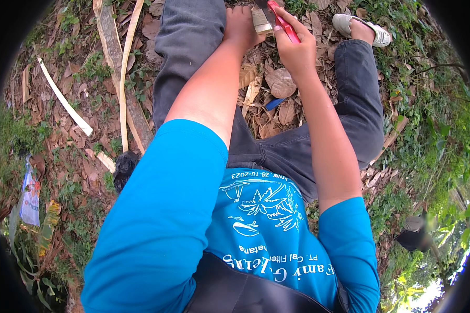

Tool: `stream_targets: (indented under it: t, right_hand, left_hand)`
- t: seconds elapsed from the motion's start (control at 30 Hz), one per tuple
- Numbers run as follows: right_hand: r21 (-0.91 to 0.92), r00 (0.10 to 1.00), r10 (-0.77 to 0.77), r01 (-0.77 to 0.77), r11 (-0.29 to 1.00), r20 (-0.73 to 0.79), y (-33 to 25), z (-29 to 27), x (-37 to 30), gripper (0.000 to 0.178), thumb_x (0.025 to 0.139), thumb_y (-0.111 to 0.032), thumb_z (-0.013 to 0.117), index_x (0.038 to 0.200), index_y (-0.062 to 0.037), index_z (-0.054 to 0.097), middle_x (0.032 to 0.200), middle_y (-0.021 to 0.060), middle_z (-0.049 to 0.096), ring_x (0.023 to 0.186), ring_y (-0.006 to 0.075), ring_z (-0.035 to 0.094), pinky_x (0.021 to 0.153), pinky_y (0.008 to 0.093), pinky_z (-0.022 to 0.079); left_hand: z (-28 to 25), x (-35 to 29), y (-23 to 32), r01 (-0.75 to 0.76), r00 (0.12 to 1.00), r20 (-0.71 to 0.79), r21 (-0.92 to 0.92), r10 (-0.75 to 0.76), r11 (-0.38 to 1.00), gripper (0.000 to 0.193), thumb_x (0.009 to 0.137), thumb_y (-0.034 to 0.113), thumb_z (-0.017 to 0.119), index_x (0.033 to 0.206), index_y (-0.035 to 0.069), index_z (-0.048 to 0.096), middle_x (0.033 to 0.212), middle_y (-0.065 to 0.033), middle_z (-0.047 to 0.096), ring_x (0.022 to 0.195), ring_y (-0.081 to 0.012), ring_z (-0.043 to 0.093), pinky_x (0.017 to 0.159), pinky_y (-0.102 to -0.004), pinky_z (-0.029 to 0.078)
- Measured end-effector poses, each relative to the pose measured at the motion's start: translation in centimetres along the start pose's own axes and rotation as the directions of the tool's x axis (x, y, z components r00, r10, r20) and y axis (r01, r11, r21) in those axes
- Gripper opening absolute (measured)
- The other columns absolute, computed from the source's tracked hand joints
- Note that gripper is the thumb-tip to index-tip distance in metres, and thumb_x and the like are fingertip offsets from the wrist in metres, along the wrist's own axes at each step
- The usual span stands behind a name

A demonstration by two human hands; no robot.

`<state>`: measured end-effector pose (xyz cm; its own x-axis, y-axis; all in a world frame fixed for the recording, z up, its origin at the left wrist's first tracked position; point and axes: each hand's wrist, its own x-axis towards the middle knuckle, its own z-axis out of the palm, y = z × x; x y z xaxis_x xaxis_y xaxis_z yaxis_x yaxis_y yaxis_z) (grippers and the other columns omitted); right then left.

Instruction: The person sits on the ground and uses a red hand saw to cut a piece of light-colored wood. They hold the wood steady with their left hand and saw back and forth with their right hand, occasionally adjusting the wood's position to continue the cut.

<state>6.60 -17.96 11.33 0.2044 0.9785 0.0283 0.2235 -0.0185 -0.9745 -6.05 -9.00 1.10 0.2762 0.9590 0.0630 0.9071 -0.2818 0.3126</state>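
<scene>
My right hand [297,48] is closed round the red handle [288,28] of a cutting tool. Its dark blade [262,4] runs up to the top edge of the view, so I cannot make out its exact kind. Beside it, my left hand [240,27] is closed at a pale piece of wood [261,23], with the fingertips partly hidden. The blade lies close over the upper end of this wood; whether it touches cannot be told. Both hands are between my legs, above ground strewn with leaves.
Long pale wood strips [125,68] and a rough plank [109,44] lie to the left, with a shorter curved strip [65,99] beyond. A small blue object [274,104] rests among dry leaves below the hands. A plastic bag [30,198] is at far left.
</scene>
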Motion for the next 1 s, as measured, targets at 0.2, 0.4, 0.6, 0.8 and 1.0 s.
stream_targets:
  t: [0.2, 0.4, 0.6, 0.8, 1.0]
  right_hand:
    - [-0.072, 0.99, -0.098, 0.091, 0.993, -0.101, 1.2, -0.5, -4.0, 0.041, 0.096, -0.002, 0.065, 0.137, -0.0082, 0.067, 0.115, 0.0063, 0.073, 0.097, 0.0088, 0.063, 0.088, 0.024, 0.05]
    - [-0.102, 0.993, 0.111, -0.114, 0.988, -0.034, -5.1, -4.3, -14.3, 0.041, 0.098, -0.002, 0.064, 0.138, -0.0034, 0.064, 0.129, 0.0142, 0.071, 0.115, 0.0155, 0.065, 0.101, 0.0295, 0.048]
    - [-0.253, 0.94, 0.33, -0.341, 0.905, -0.088, -15.0, -12.3, -22.5, 0.038, 0.098, 0.0, 0.065, 0.137, 0.0023, 0.064, 0.131, 0.0162, 0.069, 0.12, 0.0183, 0.064, 0.106, 0.0311, 0.045]
    - [-0.164, 0.941, 0.322, -0.336, 0.928, -0.107, -16.1, -13.3, -20.5, 0.039, 0.098, -0.001, 0.067, 0.137, 0.0028, 0.064, 0.132, 0.015, 0.069, 0.121, 0.0174, 0.063, 0.106, 0.031, 0.045]
    - [-0.088, 0.976, 0.162, -0.176, 0.98, -0.148, -17.7, -15.1, -20.1, 0.042, 0.099, -0.004, 0.065, 0.14, 0.0048, 0.06, 0.113, 0.0131, 0.07, 0.082, 0.009, 0.061, 0.073, 0.0238, 0.049]
  left_hand:
    - [-2.7, -0.8, 1.8, -0.088, 0.988, 0.131, 0.065, 0.078, 0.994, 0.068, 0.072, 0.037, 0.085, 0.126, 0.005, 0.058, 0.117, -0.0144, 0.059, 0.115, -0.0309, 0.053, 0.102, -0.0413, 0.042]
    - [-0.3, 1.1, -0.3, 0.036, 0.998, 0.042, 0.055, -0.038, 0.998, 0.081, 0.066, 0.047, 0.088, 0.126, 0.003, 0.056, 0.119, -0.0142, 0.06, 0.118, -0.0318, 0.053, 0.103, -0.0416, 0.042]
    - [-1.6, 0.4, 1.1, 0.052, 0.994, 0.091, 0.142, -0.066, 0.989, 0.089, 0.063, 0.054, 0.091, 0.126, 0.003, 0.053, 0.123, -0.0146, 0.057, 0.121, -0.0315, 0.05, 0.108, -0.0422, 0.039]
    - [-1.2, 0.7, 0.7, 0.078, 0.996, 0.036, 0.087, -0.081, 0.993, 0.09, 0.062, 0.052, 0.092, 0.127, 0.004, 0.051, 0.123, -0.0152, 0.056, 0.121, -0.0324, 0.051, 0.108, -0.0433, 0.039]
    - [-1.7, 0.7, 0.6, 0.085, 0.996, 0.037, 0.009, -0.085, 0.996, 0.087, 0.062, 0.046, 0.091, 0.126, 0.004, 0.051, 0.122, -0.0169, 0.056, 0.12, -0.0337, 0.052, 0.106, -0.0448, 0.042]
